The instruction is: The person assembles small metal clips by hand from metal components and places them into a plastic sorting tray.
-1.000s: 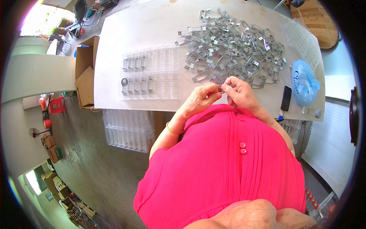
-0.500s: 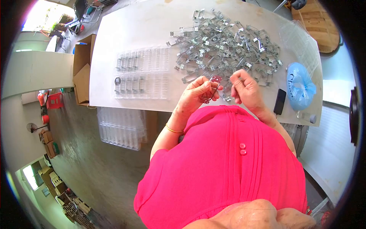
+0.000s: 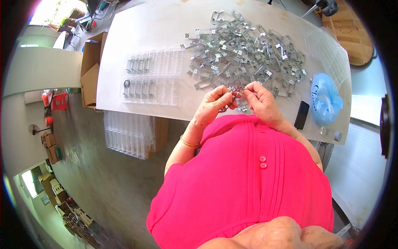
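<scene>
My left hand (image 3: 210, 106) is closed around a small metal bracket (image 3: 234, 92), close to my body at the table's near edge. The bracket catches a reddish reflection, and its lower part is mostly covered by the fingers. On the other side, my right hand (image 3: 263, 104) pinches at the bracket's end with thumb and forefinger; any smaller part between those fingertips is too small to make out. Just beyond both hands spreads a large pile of similar metal brackets (image 3: 244, 52), heaped loosely on the white table (image 3: 141, 25).
Two clear plastic trays (image 3: 172, 62) lie left, several slots filled with brackets. Stacked trays (image 3: 126, 135) stand below the table edge beside a cardboard box (image 3: 89, 83). Right are a phone (image 3: 302, 115), a blue plastic bag (image 3: 325, 99) and a clear bottle (image 3: 331, 133).
My right hand has moved left, and its fingertips now meet the bracket. My left hand keeps its grip and has turned the bracket slightly. The camera view has shifted a little.
</scene>
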`<state>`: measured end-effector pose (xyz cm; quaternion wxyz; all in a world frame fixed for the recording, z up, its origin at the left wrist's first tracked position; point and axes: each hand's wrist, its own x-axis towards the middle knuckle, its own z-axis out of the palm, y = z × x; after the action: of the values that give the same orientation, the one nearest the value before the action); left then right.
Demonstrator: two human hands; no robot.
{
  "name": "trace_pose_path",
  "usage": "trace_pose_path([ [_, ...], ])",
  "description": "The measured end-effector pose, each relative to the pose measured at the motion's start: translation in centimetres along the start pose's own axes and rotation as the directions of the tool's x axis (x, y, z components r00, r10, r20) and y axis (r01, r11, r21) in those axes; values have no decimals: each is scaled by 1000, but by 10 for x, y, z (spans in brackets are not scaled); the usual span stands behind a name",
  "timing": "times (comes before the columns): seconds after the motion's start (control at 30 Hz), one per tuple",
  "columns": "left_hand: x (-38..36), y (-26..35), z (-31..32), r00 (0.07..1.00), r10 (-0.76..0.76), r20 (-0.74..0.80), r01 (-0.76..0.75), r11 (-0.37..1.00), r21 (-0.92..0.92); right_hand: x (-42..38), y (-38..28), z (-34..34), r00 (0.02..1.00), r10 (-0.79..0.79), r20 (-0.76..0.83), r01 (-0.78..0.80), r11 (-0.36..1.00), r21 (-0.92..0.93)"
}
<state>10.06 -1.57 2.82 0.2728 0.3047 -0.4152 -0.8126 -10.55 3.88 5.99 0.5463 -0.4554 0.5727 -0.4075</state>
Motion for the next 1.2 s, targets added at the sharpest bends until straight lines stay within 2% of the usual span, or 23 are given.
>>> trace_pose_path([
  [0.03,-2,2,-1,1000,-22,0,22,995,96,0,-2,1,1000,21,4,-21,999,26],
  [0.07,-2,-1,-3,1000,-18,-2,19,995,96,-1,-4,1,1000,19,8,-19,1000,23],
  [0.13,-1,-7,-6,989,136,66,-146,971,188,-1,-10,0,981,182,73,-192,967,168],
  [0.17,-3,-7,-7,988,139,62,-149,971,187,1,-9,1,981,180,78,-191,968,165],
  [0.23,-8,1,-7,991,103,89,-117,976,182,4,-9,3,966,208,153,-247,916,317],
  [0.27,-10,1,-10,991,105,86,-119,976,181,4,-11,7,966,207,156,-247,916,314],
  [0.33,-11,2,-17,992,87,95,-103,978,182,3,-19,13,932,270,243,-359,788,500],
  [0.47,-21,9,-27,990,57,129,-85,973,217,8,-21,18,886,333,323,-456,752,476],
  [0.53,-26,11,-32,987,42,154,-92,940,329,10,-22,24,860,399,317,-497,797,344],
  [0.57,-28,15,-35,987,42,153,-91,940,329,12,-21,27,860,399,319,-497,797,343],
  [0.63,-34,24,-37,987,-54,153,-18,901,434,16,-15,32,901,337,274,-386,910,150],
  [0.67,-36,26,-39,987,-56,153,-17,900,435,16,-10,36,901,338,273,-387,910,152],
  [0.73,-39,29,-42,973,-44,227,-82,853,516,17,-1,43,971,191,142,-190,982,-19],
  [0.77,-39,29,-45,972,-48,231,-81,852,517,17,-2,46,972,191,137,-191,982,-16],
  [0.83,-39,28,-53,975,-85,207,-11,906,424,17,-10,54,987,158,20,-153,972,-177],
  [0.97,-40,34,-67,954,-116,278,-25,889,456,15,-14,69,986,157,-51,-165,950,-263],
  [1.07,-41,41,-72,938,-94,335,-105,841,530,15,-6,74,988,152,-31,-155,950,-272],
  [1.13,-41,43,-76,894,-128,430,-137,834,534,15,-6,79,992,100,-84,-124,916,-381],
  [1.17,-41,42,-78,889,-133,438,-139,833,536,15,-7,80,991,99,-93,-127,917,-378],
  [1.2,-41,40,-78,888,-158,431,-57,894,444,15,-11,80,984,94,-151,-135,946,-294],
])
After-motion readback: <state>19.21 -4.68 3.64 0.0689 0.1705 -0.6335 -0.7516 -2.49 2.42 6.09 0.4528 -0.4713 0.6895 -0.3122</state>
